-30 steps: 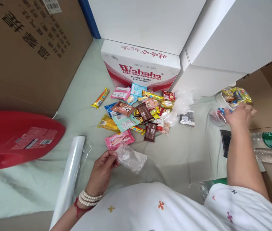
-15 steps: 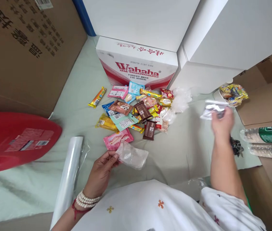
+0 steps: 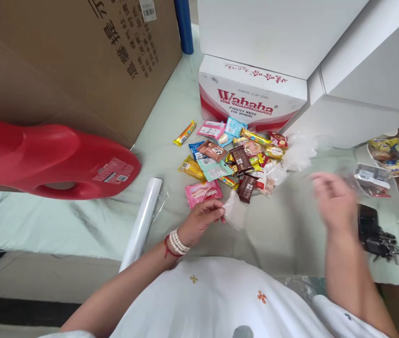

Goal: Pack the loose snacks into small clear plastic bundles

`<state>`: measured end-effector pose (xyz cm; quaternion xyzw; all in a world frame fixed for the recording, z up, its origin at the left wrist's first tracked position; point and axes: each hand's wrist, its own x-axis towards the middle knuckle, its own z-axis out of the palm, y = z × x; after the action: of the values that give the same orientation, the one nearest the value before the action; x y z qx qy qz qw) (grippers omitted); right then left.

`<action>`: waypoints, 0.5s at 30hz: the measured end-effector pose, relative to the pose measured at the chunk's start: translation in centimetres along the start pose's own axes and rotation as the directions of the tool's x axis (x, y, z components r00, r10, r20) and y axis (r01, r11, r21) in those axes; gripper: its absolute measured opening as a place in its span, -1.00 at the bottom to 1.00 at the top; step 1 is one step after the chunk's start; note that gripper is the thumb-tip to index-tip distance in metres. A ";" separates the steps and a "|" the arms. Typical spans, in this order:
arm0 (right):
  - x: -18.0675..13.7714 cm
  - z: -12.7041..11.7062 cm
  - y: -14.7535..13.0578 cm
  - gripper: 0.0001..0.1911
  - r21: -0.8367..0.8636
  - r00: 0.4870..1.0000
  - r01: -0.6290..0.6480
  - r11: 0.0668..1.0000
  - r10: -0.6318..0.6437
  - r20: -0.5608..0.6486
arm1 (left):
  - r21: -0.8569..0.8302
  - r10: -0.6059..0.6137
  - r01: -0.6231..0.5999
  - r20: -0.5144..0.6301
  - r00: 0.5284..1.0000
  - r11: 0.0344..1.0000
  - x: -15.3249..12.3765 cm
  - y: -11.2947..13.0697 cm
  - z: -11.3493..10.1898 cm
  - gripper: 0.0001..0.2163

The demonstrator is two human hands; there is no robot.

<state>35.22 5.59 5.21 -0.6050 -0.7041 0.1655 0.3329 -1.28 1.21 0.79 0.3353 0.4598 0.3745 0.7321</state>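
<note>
My left hand [image 3: 202,218] pinches a small clear plastic bag [image 3: 235,211] by its edge, just in front of the snack pile. My right hand [image 3: 335,199] is blurred by motion over the cloth at the right; its fingers look loosely apart and I see nothing in them. A clear packet with dark contents [image 3: 372,180] lies to the right of that hand. Wrapped snacks are heaped in the middle, among them a pink Nabati packet [image 3: 203,193], brown packets [image 3: 246,188] and a yellow packet [image 3: 191,168]. Crumpled clear bags [image 3: 300,152] lie at the heap's right side.
A Wahaha carton [image 3: 252,101] stands behind the snacks. On the left are a red jug [image 3: 58,159], a roll of plastic film [image 3: 143,225] and a large cardboard box [image 3: 79,61]. A white bowl of snacks [image 3: 396,152] and keys [image 3: 384,246] sit at the right.
My right hand has let go of the clear packet by the snack bowl and moved left, away from it. The left hand still holds the plastic bag. The view has shifted.
</note>
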 end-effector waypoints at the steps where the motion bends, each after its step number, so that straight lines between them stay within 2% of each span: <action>1: -1.5 2.7 -2.7 -0.75 0.099 0.998 0.005 0.995 -0.011 0.066 | 0.004 0.005 -0.005 0.028 1.000 1.000 0.4 0.1 0.4 -0.66; 3: -4.1 7.7 -6.9 -0.73 0.309 0.967 -0.070 0.948 -0.012 0.255 | -0.007 0.008 -0.007 0.054 0.998 1.000 1.2 0.0 1.1 -0.64; 5: -5.8 11.4 -9.3 -0.76 0.424 0.947 -0.228 0.876 0.098 0.306 | -0.029 0.000 0.001 0.032 0.999 1.000 1.9 -0.3 1.7 -0.60; 7: -6.7 13.4 -10.0 -0.71 0.513 0.907 -0.411 0.754 0.281 0.314 | -0.047 -0.014 0.013 -0.022 1.000 0.999 2.4 -0.8 2.0 -0.56; 9: -6.9 14.0 -9.7 -0.66 0.592 0.837 -0.546 0.593 0.425 0.345 | -0.055 -0.024 0.021 -0.067 0.997 0.998 2.6 -1.2 1.8 -0.53; 11: -6.7 13.7 -9.1 -0.61 0.635 0.772 -0.624 0.455 0.488 0.408 | -0.050 -0.023 0.019 -0.078 0.997 0.999 2.6 -1.5 1.1 -0.51; 13: -6.3 13.1 -8.6 -0.58 0.637 0.722 -0.675 0.371 0.512 0.466 | -0.013 -0.035 0.034 -0.049 0.998 0.999 2.4 -1.4 0.0 -0.51; 15: -5.7 12.5 -8.4 -0.56 0.634 0.691 -0.701 0.326 0.529 0.492 | 0.066 -0.034 0.038 -0.059 0.998 0.997 1.8 -1.0 -1.3 -0.51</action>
<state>20.92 0.46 -0.01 -0.5949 -0.2990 0.6283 0.4023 -1.74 2.42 -1.28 0.3402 0.4992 0.3552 0.7134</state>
